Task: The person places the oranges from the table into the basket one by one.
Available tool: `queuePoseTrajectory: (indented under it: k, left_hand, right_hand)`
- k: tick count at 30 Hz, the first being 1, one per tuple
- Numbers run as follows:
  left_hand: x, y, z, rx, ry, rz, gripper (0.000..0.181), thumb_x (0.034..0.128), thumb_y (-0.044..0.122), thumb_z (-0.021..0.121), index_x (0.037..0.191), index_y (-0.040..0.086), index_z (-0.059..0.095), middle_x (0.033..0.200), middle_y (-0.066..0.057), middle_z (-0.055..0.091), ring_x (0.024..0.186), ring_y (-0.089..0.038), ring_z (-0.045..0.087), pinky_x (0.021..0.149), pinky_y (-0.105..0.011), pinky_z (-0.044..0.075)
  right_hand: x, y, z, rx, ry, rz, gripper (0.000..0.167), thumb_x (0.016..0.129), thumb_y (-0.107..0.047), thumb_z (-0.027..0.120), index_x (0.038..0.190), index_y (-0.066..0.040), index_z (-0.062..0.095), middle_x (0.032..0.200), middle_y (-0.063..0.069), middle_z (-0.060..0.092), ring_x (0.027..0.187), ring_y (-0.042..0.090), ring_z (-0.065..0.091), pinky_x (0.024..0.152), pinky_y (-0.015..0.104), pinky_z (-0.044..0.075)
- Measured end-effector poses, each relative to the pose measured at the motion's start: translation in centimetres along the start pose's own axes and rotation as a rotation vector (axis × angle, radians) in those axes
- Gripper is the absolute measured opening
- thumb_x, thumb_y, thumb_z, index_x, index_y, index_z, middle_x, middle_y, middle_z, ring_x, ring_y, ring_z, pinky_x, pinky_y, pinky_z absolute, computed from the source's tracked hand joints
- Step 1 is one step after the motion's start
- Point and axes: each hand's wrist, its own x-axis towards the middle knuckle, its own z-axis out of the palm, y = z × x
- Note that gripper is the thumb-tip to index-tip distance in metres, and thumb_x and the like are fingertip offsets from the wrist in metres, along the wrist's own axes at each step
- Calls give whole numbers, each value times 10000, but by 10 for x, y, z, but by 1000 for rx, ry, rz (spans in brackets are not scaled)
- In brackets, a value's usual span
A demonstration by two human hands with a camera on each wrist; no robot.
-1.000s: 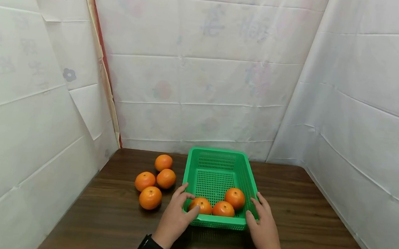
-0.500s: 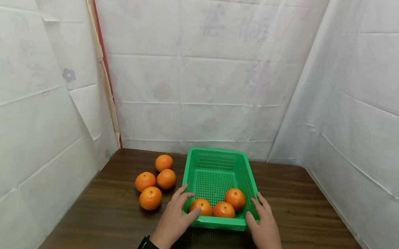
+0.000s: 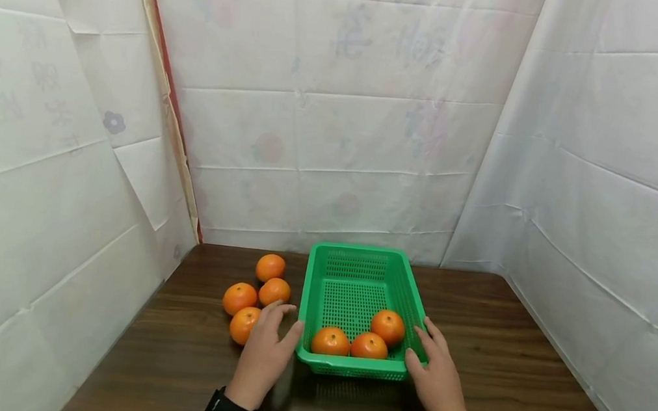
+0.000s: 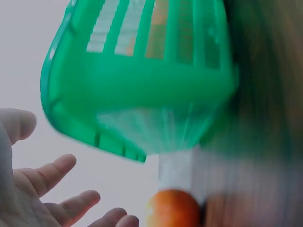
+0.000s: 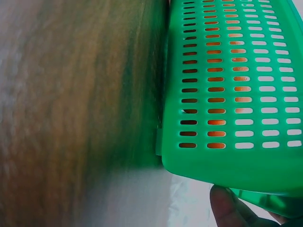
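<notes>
A green perforated basket (image 3: 350,365) stands on the wooden table with three oranges in its near part, one of them the orange (image 3: 331,341) at the near left. My left hand (image 3: 262,355) is just left of the basket, apart from it, fingers spread and partly covering the nearest loose orange (image 3: 243,325); whether it touches that orange I cannot tell. In the left wrist view the hand (image 4: 52,189) holds nothing, with the basket (image 4: 137,80) beside it. My right hand (image 3: 437,378) rests at the basket's right rim near the front corner, fingers relaxed; the right wrist view shows fingertips (image 5: 225,205) at the rim.
Behind the nearest loose orange lie three more on the table (image 3: 525,379), at its left: one at the left (image 3: 240,299), one beside it (image 3: 274,292) and one at the back (image 3: 270,267). White sheets (image 3: 335,134) hang behind and at both sides.
My left hand has let go of the basket's left rim and moved left toward the loose oranges. The right hand, the basket and the oranges have stayed in place.
</notes>
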Motion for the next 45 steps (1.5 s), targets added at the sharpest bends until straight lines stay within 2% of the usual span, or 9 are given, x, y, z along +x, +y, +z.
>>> queuePoseTrajectory:
  k: [4,8,13,17,20,32,36,40,45]
  left_hand:
    - [6,-7,-17,124,74,25,442,1054,400,683,1404,133,644,1595,-166,517,1496,-381,480,1251,-624,452]
    - [11,-14,-34,245,127,51,413,1008,320,744,1339,80,690,1493,-191,607,1410,-425,550,1222,-677,445]
    - [16,-21,-48,398,54,-14,499,973,316,775,1389,64,670,1545,-260,542,1385,-559,515,1181,-759,440]
    - [20,-30,-48,486,-30,-67,534,967,312,781,1412,40,664,1589,-289,491,1372,-611,500,1139,-771,470]
    - [23,-36,-46,506,-56,-85,529,966,292,789,1410,32,665,1590,-288,494,1373,-609,501,1135,-765,478]
    - [27,-47,-49,453,-24,-95,471,952,170,805,1404,110,686,1481,-204,567,1289,-518,513,1033,-656,526]
    - [28,-50,-50,404,-50,-140,494,935,212,818,1407,144,689,1465,-204,531,1213,-501,504,953,-613,550]
    - [31,-55,-49,306,-121,-185,493,918,289,840,1376,190,687,1438,-198,536,1145,-420,567,896,-556,595]
    - [33,-62,-48,121,-266,-165,430,941,256,814,1335,168,665,1329,-160,605,1023,-271,619,784,-388,593]
  right_hand:
    - [-1,-2,0,1,0,1,559,1087,-294,567,1587,-57,488,1786,81,212,1591,408,334,1227,711,441]
    - [-2,-2,0,-6,5,-8,554,1089,-294,565,1585,-56,492,1784,87,217,1588,414,337,1226,720,439]
    - [-2,-3,0,-8,13,-16,550,1091,-294,559,1582,-54,496,1782,92,225,1584,420,343,1223,726,439]
    - [-2,-3,0,-7,14,-14,548,1089,-293,559,1577,-49,501,1779,97,230,1583,422,344,1231,729,429]
    - [-1,-3,1,-1,9,-8,549,1088,-293,562,1577,-50,502,1781,90,227,1594,412,328,1252,722,410]
    - [0,-3,1,2,13,-8,537,1090,-281,560,1574,-52,506,1784,90,219,1608,404,299,1275,721,381]
    - [0,-3,0,1,14,-15,535,1091,-276,563,1572,-48,508,1782,95,221,1607,409,303,1265,724,393]
    - [1,-3,1,0,23,-17,533,1088,-274,565,1567,-48,514,1779,96,232,1605,404,307,1270,722,388]
    - [1,-1,3,-14,36,-21,527,1085,-278,568,1559,-51,527,1776,94,244,1601,400,319,1273,715,389]
